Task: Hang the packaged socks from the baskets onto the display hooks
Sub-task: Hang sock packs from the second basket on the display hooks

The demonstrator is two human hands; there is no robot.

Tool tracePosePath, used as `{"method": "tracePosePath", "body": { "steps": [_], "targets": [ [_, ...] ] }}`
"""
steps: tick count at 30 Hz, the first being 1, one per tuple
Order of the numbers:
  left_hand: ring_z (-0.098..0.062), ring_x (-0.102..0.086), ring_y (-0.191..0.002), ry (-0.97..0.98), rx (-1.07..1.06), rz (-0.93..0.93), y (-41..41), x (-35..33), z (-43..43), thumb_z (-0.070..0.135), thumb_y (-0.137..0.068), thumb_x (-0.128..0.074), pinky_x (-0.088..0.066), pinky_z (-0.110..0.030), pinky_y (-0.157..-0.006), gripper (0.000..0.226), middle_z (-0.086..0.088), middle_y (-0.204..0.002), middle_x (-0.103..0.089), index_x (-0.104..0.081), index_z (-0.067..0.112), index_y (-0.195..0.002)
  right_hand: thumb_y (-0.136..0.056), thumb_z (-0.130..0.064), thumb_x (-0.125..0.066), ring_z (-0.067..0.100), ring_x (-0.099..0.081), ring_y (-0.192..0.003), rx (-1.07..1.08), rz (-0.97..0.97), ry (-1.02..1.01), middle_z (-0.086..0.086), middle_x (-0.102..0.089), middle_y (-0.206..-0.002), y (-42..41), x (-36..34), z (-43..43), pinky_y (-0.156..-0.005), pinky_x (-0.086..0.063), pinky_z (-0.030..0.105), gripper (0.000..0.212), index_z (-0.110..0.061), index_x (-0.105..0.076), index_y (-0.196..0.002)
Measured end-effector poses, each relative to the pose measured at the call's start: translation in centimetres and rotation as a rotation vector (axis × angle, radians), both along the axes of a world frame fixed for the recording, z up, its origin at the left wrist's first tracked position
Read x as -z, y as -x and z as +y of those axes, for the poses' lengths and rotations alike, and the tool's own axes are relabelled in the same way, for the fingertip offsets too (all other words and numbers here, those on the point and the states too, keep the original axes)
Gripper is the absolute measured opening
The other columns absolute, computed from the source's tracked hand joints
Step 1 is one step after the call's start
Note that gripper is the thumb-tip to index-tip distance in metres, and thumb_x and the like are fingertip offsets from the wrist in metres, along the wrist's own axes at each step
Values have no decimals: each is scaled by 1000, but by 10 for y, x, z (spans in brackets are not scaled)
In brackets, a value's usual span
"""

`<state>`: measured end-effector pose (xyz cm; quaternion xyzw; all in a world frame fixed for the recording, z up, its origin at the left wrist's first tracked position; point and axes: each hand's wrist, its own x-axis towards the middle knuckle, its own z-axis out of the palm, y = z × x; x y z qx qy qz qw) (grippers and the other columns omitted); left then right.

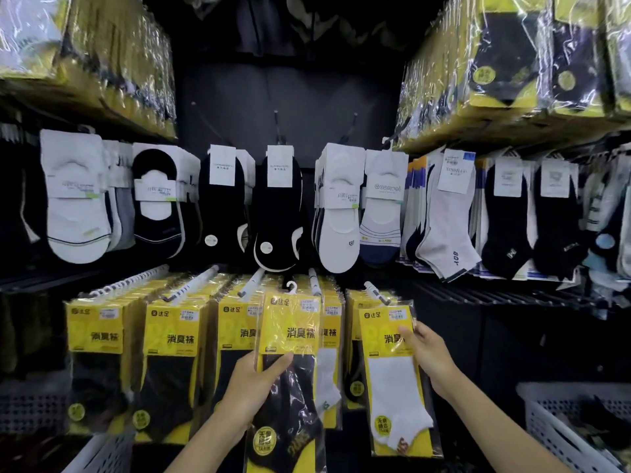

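My left hand [256, 378] grips a yellow pack of black socks [288, 380] by its left edge and holds it upright in front of the lower row. Its white plastic hanger [291, 287] sits just below and between two display hooks [252, 282], touching neither that I can see. My right hand [426, 351] holds the right edge of a yellow pack of white socks [392, 377] that hangs at the front of the rightmost lower hook [375, 292]. More yellow packs [170, 363] fill the hooks to the left.
A white plastic basket [560, 425] with dark items stands at the lower right, another basket [99, 455] at the lower left. Above hang rows of loose low-cut socks [278, 213] on pegs. Wrapped yellow bundles [512, 63] fill the top shelves on both sides.
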<state>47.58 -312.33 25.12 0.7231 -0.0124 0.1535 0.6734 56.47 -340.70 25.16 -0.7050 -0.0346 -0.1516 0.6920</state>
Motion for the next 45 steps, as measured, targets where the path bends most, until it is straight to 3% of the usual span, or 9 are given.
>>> {"method": "tracePosePath", "body": {
  "steps": [6, 13, 17, 24, 27, 33, 39, 43, 45],
  "targets": [
    [5, -57, -84, 6, 28, 14, -7, 3, -4, 30, -86, -66, -38, -13, -64, 10, 18, -90, -67, -61, 37, -90, -85, -22, -72, 26, -66, -87, 181, 156, -115, 12, -70, -91, -24, 13, 8, -84, -55, 41, 23, -2, -68, -95],
    [6, -59, -88, 19, 76, 26, -11, 10, -11, 26, -86, -67, -39, -11, -67, 13, 20, -89, -69, -64, 36, -93, -83, -15, -73, 30, -62, -98, 427, 219, -222, 13, -65, -101, -17, 36, 12, -94, -51, 47, 25, -3, -62, -101],
    [1, -59, -93, -17, 125, 38, -14, 17, -24, 28, -86, -66, -42, -17, -73, 11, 17, -94, -69, -64, 37, -94, -91, -22, -63, 19, -63, -80, 261, 132, -199, 7, -65, -91, 6, 33, 28, -81, -55, 38, 22, -6, -61, -106],
    [1, -65, -87, -77, 204, 7, -19, 26, -70, 25, -86, -68, -48, -11, -69, 10, 15, -90, -72, -68, 30, -94, -95, -42, -49, 8, -69, -98, -226, 57, -145, -4, -73, -105, 49, 22, 59, -77, -52, 24, 29, -24, -65, -111],
    [6, -65, -83, -86, 221, -4, -25, 31, -85, 21, -85, -69, -47, -7, -66, 16, 18, -88, -72, -68, 31, -98, -89, -28, -62, 14, -70, -98, -176, 7, -164, 1, -74, -105, 54, 24, 53, -84, -55, 28, 23, -17, -65, -110],
    [-11, -60, -109, -45, 370, 45, -40, 26, -101, 21, -87, -66, -49, -31, -95, 40, 9, -113, -65, -49, 29, -123, -91, -16, -61, 20, -70, -91, 65, -28, -226, 7, -73, -98, 46, 24, 22, -75, -55, 27, 14, -9, -64, -103],
    [10, -47, -91, -180, 393, 35, -45, 13, -115, 23, -91, -61, -43, 1, -61, 60, 29, -102, -42, -30, 29, -142, -94, -12, -57, 14, -67, -86, 157, -70, -157, 5, -70, -96, 25, 8, 14, -70, -51, 23, 5, -14, -61, -97],
    [-6, -45, -116, -256, 364, 60, -51, 13, -111, 23, -91, -61, -39, -16, -91, 65, 11, -132, -45, -25, 25, -146, -93, -11, -58, 18, -67, -94, 160, -78, -46, 7, -69, -102, 9, 6, 19, -78, -55, 31, 13, -10, -58, -106],
    [-6, -45, -112, -294, 360, 82, -58, 14, -110, 25, -91, -61, -38, -19, -90, 67, 11, -133, -45, -24, 25, -146, -92, -11, -59, 20, -67, -95, 160, -55, -21, 8, -69, -104, 2, 8, 21, -83, -55, 35, 15, -9, -59, -108]
  ]
}}
